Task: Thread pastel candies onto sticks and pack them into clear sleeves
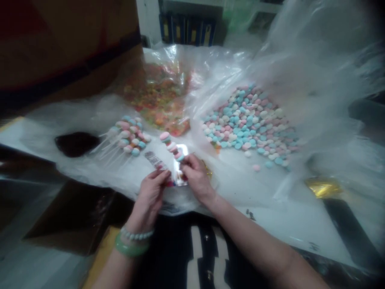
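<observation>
In the head view, motion blur softens everything. My right hand (197, 176) pinches the lower end of a candy skewer (172, 146) between thumb and fingers, hiding its stick. The skewer, stacked with pink, white and blue candies, tilts over a shiny plastic sleeve (181, 154). The fingers of my left hand (152, 188) are closed on the near left edge of the sleeve, whose lower part is partly covered by my hands; its print is unreadable.

Right of the skewer, a clear plastic bag (200, 86) lies opened out under a pile of pastel candies (243, 124), a few of them loose at its near edge. Beyond the skewer, orange, red and green gummy candies (162, 100) show blurrily through glossy plastic. Left of it lies a bundle of finished skewers (131, 135), white sticks pointing toward me, and farther left a dark oval object (77, 144) I can't identify. The cardboard box (69, 48), beyond and left of the skewer, is cut off by the frame; its contents can't be seen.
</observation>
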Action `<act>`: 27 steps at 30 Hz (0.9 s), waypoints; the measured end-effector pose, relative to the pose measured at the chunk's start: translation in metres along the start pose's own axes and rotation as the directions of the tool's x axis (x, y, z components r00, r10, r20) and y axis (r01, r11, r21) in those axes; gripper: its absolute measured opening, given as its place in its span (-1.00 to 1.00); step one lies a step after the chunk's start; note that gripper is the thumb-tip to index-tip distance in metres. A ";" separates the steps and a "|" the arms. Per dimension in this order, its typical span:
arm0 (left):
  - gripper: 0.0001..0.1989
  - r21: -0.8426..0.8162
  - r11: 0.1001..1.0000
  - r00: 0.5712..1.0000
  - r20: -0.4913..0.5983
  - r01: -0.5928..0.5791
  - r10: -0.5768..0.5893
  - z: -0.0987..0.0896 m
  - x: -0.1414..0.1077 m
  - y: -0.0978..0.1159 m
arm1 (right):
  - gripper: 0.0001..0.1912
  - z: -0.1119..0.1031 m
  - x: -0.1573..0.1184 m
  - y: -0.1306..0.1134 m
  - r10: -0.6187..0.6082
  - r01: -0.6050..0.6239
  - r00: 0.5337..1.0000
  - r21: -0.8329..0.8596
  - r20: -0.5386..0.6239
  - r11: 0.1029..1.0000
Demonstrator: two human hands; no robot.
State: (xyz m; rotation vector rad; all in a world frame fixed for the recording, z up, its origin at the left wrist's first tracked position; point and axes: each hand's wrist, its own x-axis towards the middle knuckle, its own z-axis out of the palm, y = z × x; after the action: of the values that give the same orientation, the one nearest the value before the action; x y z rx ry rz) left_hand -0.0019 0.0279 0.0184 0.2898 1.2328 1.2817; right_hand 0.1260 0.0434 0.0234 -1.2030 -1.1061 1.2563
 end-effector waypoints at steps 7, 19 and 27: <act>-0.76 -0.305 0.951 0.999 -0.032 -0.048 0.040 0.021 -0.003 -0.007 | -0.72 0.015 -0.013 0.010 0.076 -0.080 0.997 0.140 0.035 0.987; -0.83 -0.097 0.993 0.998 -0.018 0.064 -0.066 0.002 -0.001 0.011 | -0.88 -0.006 0.004 0.001 0.261 -0.275 0.955 0.089 0.143 0.957; -0.78 -0.366 0.927 0.962 -0.216 0.079 -0.168 0.004 0.007 0.031 | -0.86 -0.030 -0.017 -0.003 0.055 -0.053 0.997 -0.024 0.063 0.998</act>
State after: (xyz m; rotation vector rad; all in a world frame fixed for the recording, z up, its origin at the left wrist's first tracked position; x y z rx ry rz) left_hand -0.0173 0.0462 0.0404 -0.2123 1.1750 1.4293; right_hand 0.1560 0.0258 0.0249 -1.2244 -1.1437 1.3346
